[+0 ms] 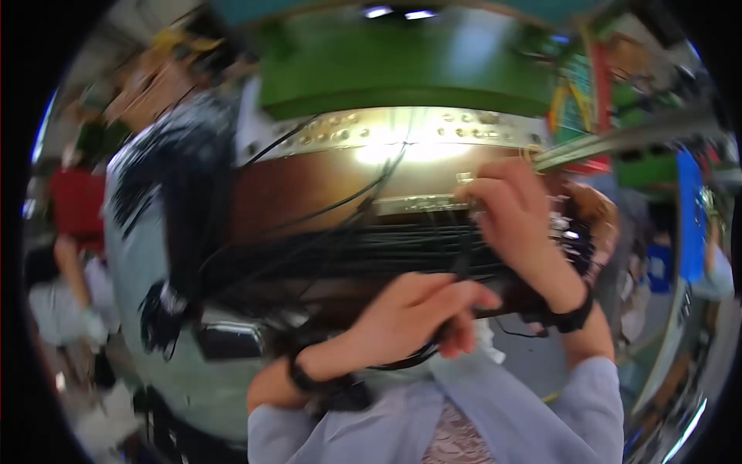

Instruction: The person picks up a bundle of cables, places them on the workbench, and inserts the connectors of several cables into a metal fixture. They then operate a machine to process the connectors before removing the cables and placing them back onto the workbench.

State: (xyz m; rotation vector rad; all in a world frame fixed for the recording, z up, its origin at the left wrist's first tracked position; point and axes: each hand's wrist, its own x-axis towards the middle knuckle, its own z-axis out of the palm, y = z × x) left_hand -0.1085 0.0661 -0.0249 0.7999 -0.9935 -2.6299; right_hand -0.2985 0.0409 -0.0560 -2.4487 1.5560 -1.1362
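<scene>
Before you, the cable bundle runs left to right along the bench. Your left grip is on its near side; your right grip sits at the right end of the narrow strip, behind the bundle. Behind that strip lies the long plate, with the cable heap at your left.

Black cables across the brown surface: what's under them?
Brown surface shows along the far side of the black cables and partly on the near side. What lies beneath their dense middle is covered, and the right hand hides part of their right end.
</scene>
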